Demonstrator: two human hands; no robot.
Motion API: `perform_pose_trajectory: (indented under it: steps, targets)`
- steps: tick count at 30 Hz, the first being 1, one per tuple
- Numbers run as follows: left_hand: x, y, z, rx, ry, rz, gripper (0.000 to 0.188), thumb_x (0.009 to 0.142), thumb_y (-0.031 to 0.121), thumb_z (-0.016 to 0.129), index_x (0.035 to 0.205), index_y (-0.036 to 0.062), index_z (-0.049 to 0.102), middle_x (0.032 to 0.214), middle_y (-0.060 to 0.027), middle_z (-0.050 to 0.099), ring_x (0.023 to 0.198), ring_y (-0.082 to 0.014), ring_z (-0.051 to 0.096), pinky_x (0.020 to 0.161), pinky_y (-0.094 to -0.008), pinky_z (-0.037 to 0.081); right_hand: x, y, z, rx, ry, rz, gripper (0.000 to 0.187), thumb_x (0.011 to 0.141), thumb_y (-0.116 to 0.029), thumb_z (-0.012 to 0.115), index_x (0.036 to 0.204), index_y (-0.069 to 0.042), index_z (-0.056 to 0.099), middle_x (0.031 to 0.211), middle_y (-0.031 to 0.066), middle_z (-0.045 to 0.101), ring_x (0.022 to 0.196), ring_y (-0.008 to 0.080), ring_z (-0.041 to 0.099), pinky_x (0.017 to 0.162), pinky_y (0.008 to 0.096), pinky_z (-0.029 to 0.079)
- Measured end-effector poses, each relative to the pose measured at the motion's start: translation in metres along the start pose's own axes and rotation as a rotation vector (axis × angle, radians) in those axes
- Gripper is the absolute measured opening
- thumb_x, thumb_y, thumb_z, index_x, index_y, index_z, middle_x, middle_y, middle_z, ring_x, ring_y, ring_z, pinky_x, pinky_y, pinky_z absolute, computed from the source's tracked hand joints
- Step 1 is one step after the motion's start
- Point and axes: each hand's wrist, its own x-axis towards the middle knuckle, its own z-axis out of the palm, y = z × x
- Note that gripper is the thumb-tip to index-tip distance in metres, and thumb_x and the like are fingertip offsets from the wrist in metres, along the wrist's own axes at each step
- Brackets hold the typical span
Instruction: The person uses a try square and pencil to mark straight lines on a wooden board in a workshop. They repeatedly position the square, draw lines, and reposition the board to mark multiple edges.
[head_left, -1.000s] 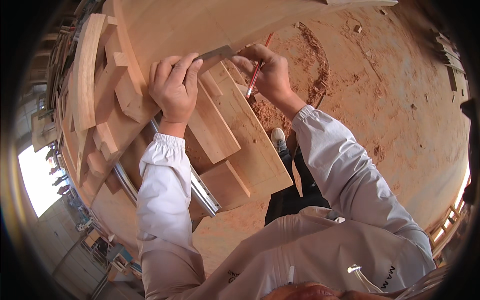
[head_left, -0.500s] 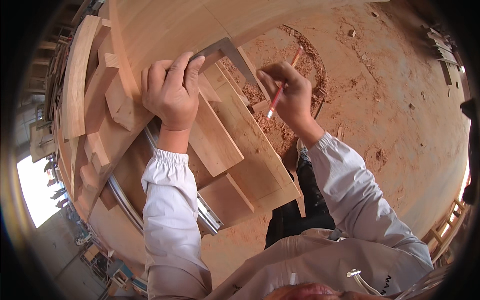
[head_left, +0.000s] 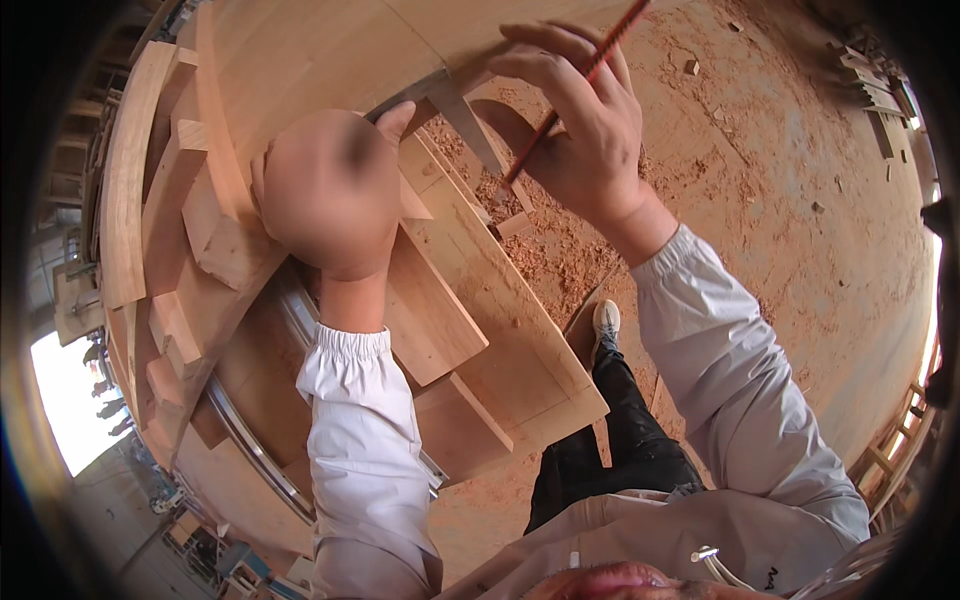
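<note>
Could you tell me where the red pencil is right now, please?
In the head view, the red pencil is at upper centre-right, held in the right hand, its tip pointing down beside the metal square on the wooden panel.

sleeves (head_left: pixel 365 440): white, elastic cuffs | trousers (head_left: pixel 610 440): black | shoe (head_left: pixel 606 317): white

Smooth matt wooden boards (head_left: pixel 470 290); a dull, probably metal square (head_left: pixel 455 100); rough sawdust floor (head_left: pixel 780 200).
</note>
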Motion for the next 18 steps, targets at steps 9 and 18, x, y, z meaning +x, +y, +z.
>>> perform_pose_trajectory:
  steps: [9, 18]
  targets:
    - [0.004, 0.011, -0.004, 0.032, -0.034, 0.033, 0.026, 0.085, 0.025, 0.089, 0.071, 0.0148, 0.070, 0.073, -0.0023, 0.065, 0.070, -0.0281, 0.060, 0.066, -0.0423, 0.046, 0.005, 0.022, 0.022, 0.111, -0.064, -0.019, 0.042, 0.076, -0.032, 0.094, 0.110, -0.014, 0.076, 0.124, 0.0068, 0.075, 0.122, 0.0338, 0.069, 0.108, 0.0519, 0.051]
    - [0.003, 0.014, 0.001, 0.014, 0.028, -0.010, 0.024, 0.083, 0.026, 0.089, 0.074, 0.0143, 0.071, 0.074, -0.0022, 0.067, 0.073, -0.0280, 0.062, 0.076, -0.0418, 0.049, 0.007, 0.007, -0.012, 0.055, -0.128, 0.081, 0.034, 0.084, -0.018, 0.091, 0.113, -0.008, 0.075, 0.123, 0.0111, 0.077, 0.121, 0.0311, 0.071, 0.103, 0.0458, 0.057]
